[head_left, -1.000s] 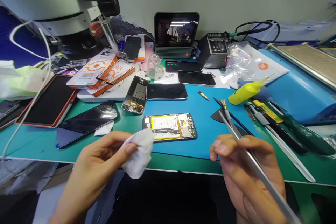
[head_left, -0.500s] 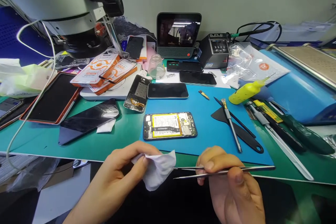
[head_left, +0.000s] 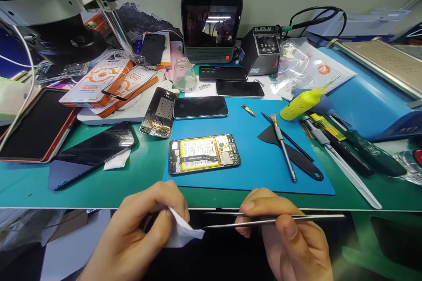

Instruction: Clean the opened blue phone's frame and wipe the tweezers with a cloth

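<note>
My left hand (head_left: 145,224) pinches a folded white wipe (head_left: 183,230) below the bench's front edge. Opposite it, my right hand (head_left: 280,228) grips metal tweezers (head_left: 250,223) between thumb and fingers. Their two tips are spread apart and point left, close to the wipe's loose corner. Past both hands, an opened phone (head_left: 204,154) lies on the blue mat (head_left: 250,180), with its yellow-edged battery and circuit board exposed.
On the mat's right lie a brush (head_left: 283,147), a black spatula (head_left: 303,164) and a yellow bottle (head_left: 301,104). A dark phone panel (head_left: 94,153) and orange-white boxes (head_left: 99,81) are at left, under a microscope (head_left: 66,22). Several phones and a screen device (head_left: 211,55) stand behind.
The view has shifted, so the bench things sit further left. The wipe has folded downward in my left hand, and the tweezer tips no longer overlap it.
</note>
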{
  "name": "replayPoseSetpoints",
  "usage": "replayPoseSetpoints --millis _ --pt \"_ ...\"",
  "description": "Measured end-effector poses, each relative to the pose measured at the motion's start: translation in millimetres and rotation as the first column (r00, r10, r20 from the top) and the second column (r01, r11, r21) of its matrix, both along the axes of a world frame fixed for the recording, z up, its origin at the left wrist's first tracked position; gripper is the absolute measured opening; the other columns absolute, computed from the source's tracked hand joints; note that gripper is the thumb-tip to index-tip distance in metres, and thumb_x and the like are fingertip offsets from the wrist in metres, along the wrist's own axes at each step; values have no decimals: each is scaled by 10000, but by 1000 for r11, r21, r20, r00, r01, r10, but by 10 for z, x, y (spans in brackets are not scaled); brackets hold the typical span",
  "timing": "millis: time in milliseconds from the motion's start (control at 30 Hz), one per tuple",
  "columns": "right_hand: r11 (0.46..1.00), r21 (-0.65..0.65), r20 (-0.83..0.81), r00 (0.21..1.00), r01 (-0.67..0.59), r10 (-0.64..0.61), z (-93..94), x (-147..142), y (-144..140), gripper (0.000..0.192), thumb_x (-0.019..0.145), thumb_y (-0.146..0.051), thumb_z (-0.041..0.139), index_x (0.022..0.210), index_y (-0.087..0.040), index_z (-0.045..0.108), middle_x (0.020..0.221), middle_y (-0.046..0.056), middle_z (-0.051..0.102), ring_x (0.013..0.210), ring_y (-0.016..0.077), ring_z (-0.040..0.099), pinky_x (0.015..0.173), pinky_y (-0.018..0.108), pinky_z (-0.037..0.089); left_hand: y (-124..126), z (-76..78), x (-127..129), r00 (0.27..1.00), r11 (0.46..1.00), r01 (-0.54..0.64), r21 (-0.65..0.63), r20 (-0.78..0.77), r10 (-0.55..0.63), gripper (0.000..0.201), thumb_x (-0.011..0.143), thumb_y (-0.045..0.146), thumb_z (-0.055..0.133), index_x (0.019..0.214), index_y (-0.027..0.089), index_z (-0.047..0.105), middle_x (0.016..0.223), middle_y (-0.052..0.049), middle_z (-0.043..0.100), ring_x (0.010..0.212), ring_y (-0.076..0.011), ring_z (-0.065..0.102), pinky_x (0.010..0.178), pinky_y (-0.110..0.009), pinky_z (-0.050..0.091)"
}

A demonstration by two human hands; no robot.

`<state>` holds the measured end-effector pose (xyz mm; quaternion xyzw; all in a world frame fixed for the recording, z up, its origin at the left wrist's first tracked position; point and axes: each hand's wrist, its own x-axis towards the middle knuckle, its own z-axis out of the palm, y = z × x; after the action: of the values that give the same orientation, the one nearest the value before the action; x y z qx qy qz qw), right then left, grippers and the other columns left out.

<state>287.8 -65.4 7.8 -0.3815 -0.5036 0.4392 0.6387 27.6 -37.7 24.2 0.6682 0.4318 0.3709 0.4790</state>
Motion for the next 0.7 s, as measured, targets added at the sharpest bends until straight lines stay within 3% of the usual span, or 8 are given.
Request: replayPoseSetpoints --millis 100,167,267,333,400,500,567,700 --pt "999 34 4 1000 26 -26 -9 -1 0 350 1224 -461 652 1126 -295 945 864 66 848 695 171 766 580 267 660 12 11 -19 995 993 102 60 -22 -101 379 1169 118 464 1022 299 763 888 13 753 791 -120 737 701 -208 581" --pt "996 42 -10 997 79 -78 0 16 23 374 1225 -485 649 1076 -297 936 801 43 819 653 157 728 563 263 638 26 20 -30 991 985 130 110 -37 -126 402 1162 117 440 935 286 725 831 11 700 775 -128 710 686 -233 565" --pt "991 31 -6 992 127 -127 30 42 48 392 1220 -473 660 997 -280 918 727 25 778 606 146 688 536 253 609 15 15 -2 999 991 -17 135 -42 23 429 1211 237 440 831 268 637 765 1 590 702 -140 605 607 -274 477" --pt "991 10 34 990 134 -134 45 45 44 376 1214 -433 664 985 -272 914 745 32 786 624 153 701 536 253 611 -12 3 25 991 987 -124 99 -32 127 442 1234 337 473 826 268 629 770 -3 586 684 -144 589 586 -293 456" --pt "990 -18 74 988 140 -138 45 38 41 363 1214 -412 655 991 -274 907 762 37 788 648 166 717 564 269 634 -29 -6 29 984 985 -158 73 -69 163 447 1227 404 516 816 268 626 753 -7 590 660 -154 599 561 -307 470" --pt "986 -7 80 983 165 -164 9 27 77 420 1217 -450 644 913 -267 870 689 22 737 601 167 680 554 287 624 1 -9 -17 954 964 -191 183 -198 226 549 1232 484 463 739 263 558 641 8 519 564 -155 530 554 -323 495" --pt "979 9 67 976 206 -206 -47 29 110 451 1203 -482 666 853 -267 852 636 11 692 557 162 632 513 294 584 62 -12 -61 913 922 -239 304 -254 320 586 1244 491 463 714 255 545 597 29 503 538 -138 504 599 -312 505" --pt "967 -23 108 962 253 -250 -272 84 43 456 1197 -484 616 855 -307 860 610 41 612 555 208 558 499 392 524 244 -45 -146 835 867 -275 415 -344 430 284 1178 353 708 905 275 727 725 87 671 579 -81 554 570 -237 442"
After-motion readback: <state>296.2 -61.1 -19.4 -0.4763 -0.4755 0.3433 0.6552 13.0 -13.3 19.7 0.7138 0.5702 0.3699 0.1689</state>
